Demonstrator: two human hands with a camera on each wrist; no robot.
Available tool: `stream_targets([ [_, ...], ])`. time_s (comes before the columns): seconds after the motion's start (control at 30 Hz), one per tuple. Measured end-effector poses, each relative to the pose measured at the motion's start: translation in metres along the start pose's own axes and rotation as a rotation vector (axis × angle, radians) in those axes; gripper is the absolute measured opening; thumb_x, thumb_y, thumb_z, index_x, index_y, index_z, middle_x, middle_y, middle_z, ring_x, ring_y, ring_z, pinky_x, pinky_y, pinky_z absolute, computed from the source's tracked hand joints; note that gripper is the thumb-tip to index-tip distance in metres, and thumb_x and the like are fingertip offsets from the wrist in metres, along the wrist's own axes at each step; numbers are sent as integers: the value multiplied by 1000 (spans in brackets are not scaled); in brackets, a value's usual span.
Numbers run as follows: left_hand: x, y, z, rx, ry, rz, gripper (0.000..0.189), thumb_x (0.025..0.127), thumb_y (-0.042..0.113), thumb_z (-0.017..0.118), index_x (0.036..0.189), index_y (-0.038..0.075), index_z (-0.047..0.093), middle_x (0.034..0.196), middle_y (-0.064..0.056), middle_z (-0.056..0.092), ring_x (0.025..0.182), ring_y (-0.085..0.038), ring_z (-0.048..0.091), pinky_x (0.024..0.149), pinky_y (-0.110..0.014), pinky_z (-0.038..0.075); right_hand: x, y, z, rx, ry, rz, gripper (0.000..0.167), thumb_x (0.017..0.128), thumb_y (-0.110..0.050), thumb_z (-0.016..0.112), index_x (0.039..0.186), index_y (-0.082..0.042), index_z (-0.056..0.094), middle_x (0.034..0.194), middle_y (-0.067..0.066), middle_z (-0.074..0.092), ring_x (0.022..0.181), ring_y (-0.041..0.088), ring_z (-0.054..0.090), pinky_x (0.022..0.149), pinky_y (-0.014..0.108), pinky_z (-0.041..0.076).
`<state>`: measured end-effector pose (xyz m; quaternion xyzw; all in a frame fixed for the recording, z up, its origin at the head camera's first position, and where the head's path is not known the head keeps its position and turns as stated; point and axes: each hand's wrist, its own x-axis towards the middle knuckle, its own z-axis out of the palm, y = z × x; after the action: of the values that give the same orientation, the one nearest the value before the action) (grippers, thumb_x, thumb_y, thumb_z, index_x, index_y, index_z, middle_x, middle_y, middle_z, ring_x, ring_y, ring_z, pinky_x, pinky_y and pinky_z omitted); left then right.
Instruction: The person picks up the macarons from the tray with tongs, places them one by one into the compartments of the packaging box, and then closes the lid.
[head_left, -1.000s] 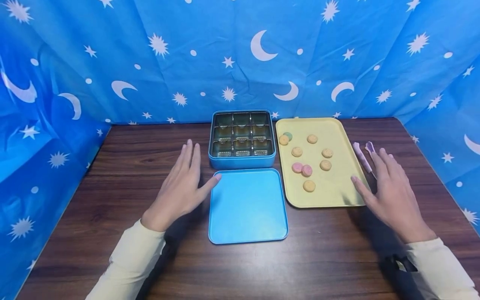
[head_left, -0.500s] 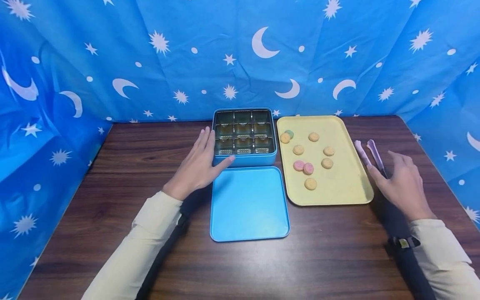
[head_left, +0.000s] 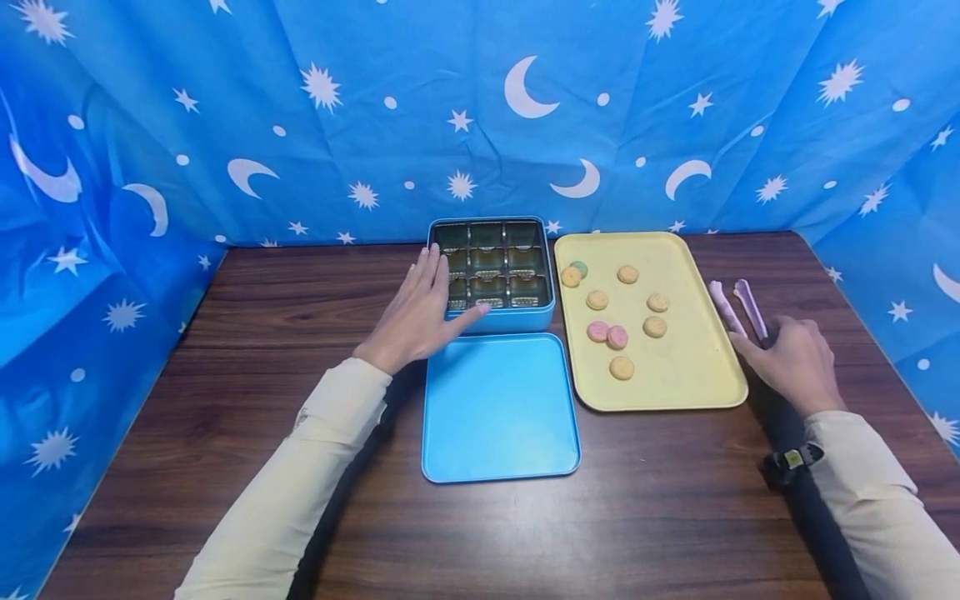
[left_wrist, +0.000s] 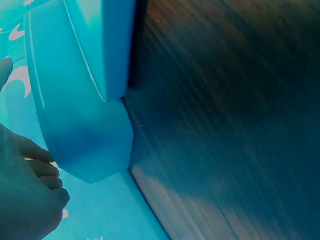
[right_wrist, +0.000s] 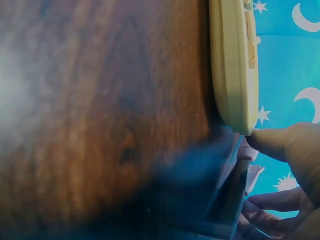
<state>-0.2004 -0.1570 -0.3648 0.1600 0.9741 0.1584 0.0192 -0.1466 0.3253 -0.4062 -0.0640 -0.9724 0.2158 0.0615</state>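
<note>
The head view looks forward and down from above the near side of the table [head_left: 495,533], far enough back to take in both hands and the curtain [head_left: 420,83] beyond. The left wrist view sits low and close, turned sideways, facing past the left hand [head_left: 412,321]; it shares that hand and the tin [head_left: 498,322] with the head view. The right wrist view, also low, close and sideways, shares the right hand [head_left: 797,362], tongs [head_left: 750,308] and tray [head_left: 690,367] edge.
</note>
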Motion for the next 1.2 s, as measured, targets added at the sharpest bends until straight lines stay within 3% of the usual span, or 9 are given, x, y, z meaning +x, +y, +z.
stream_targets([
  [0.1,3,-2,3,18,-17,-5,112,93,78,40,160,-3,2,168,-18,-8,155,-30,-9,124,-43,1,3,0,1,-5,-15,8,49,93,-36,70,82,10,54,70,20,52,67,36,50,56,42,37],
  [0.37,6,-6,7,24,-48,-36,116,91,80,41,159,-5,2,167,-21,-11,154,-30,-14,124,-44,-1,7,0,3,2,-26,28,47,94,-33,70,83,11,55,69,19,53,62,33,51,52,38,37],
  [0.67,6,-9,9,-1,-72,-52,117,91,80,43,159,-5,-1,167,-20,-15,154,-30,-15,124,-44,0,6,3,2,0,-24,40,50,95,-31,68,99,18,58,78,27,59,68,37,54,54,43,41],
  [0.93,7,-13,8,8,-66,-56,121,89,82,43,159,-4,-4,166,-18,-18,153,-28,-19,123,-46,-2,1,0,-8,8,-39,51,52,97,-31,63,115,18,55,95,35,62,80,48,58,66,59,42],
  [1.2,7,-14,8,4,-79,-69,122,89,82,43,159,-5,-5,165,-19,-20,152,-29,-21,123,-47,-5,-8,-5,-14,31,-7,13,55,98,-31,64,120,19,55,97,35,61,80,46,56,66,59,42],
])
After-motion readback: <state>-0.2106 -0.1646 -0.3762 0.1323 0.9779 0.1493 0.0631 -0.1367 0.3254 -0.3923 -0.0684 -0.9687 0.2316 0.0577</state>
